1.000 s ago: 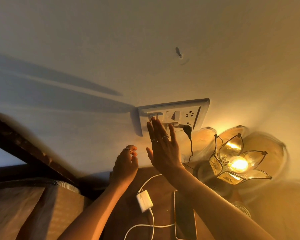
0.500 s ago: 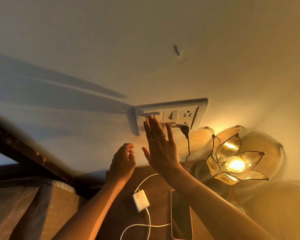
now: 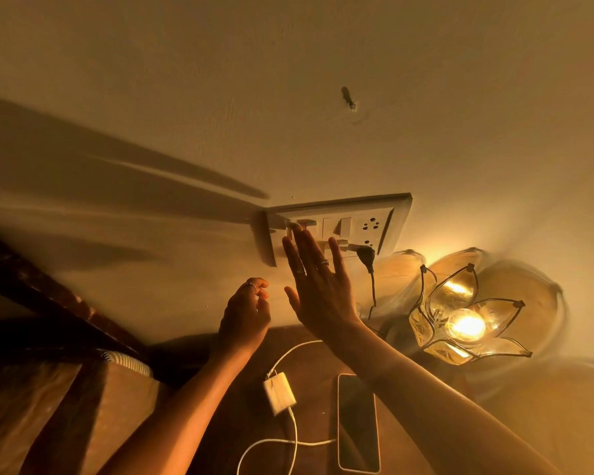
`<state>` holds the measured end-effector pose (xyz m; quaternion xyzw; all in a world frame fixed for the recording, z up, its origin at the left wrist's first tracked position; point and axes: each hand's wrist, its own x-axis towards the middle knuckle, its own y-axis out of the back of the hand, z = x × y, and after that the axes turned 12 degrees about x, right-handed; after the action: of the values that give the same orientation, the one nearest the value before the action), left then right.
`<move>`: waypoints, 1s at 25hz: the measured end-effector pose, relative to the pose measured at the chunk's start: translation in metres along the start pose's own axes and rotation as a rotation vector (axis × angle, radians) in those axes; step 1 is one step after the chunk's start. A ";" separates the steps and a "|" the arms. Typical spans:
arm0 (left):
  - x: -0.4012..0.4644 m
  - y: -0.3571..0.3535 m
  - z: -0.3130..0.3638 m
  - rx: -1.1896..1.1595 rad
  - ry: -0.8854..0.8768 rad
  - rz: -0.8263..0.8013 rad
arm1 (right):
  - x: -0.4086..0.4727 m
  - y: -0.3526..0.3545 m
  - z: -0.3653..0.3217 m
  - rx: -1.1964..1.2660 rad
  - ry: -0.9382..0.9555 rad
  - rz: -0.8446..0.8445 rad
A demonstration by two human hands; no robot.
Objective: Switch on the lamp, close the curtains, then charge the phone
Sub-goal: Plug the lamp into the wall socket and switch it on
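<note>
The flower-shaped glass lamp (image 3: 463,325) glows at the right on the dark wooden bedside table (image 3: 318,368). A white switch and socket panel (image 3: 364,228) sits on the wall, with the lamp's black plug (image 3: 366,257) in its lower socket. My right hand (image 3: 318,286) is raised with straight fingers, fingertips touching the panel's left switches. My left hand (image 3: 246,315) hovers just left of it, fingers loosely curled, holding nothing. The phone (image 3: 357,423) lies face up on the table. A white charger adapter (image 3: 279,392) lies beside it, its cable (image 3: 288,440) running to the phone.
The bed's dark wooden headboard (image 3: 59,306) slants along the left, with bedding (image 3: 66,406) below it. A small nail or hook (image 3: 348,99) sticks out of the wall above the panel. The curtains are out of view.
The light has turned warmer and the room darker apart from the lamp. Both hands stay almost where they were, my right fingers still at the panel's left switches.
</note>
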<state>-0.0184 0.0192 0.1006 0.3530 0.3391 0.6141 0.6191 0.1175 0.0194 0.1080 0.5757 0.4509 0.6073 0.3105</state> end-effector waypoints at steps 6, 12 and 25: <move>0.000 0.015 0.003 -0.005 0.036 0.017 | -0.002 0.005 0.003 0.044 0.006 -0.074; -0.004 0.045 0.018 0.016 0.027 -0.065 | -0.010 0.025 0.009 0.023 -0.041 -0.131; -0.055 0.158 0.055 -0.054 0.102 -0.204 | -0.055 0.167 0.018 0.149 -0.107 -0.392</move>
<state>-0.0551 -0.0375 0.2632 0.2681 0.3876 0.5739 0.6697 0.1666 -0.0936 0.2345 0.5298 0.5808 0.4691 0.4025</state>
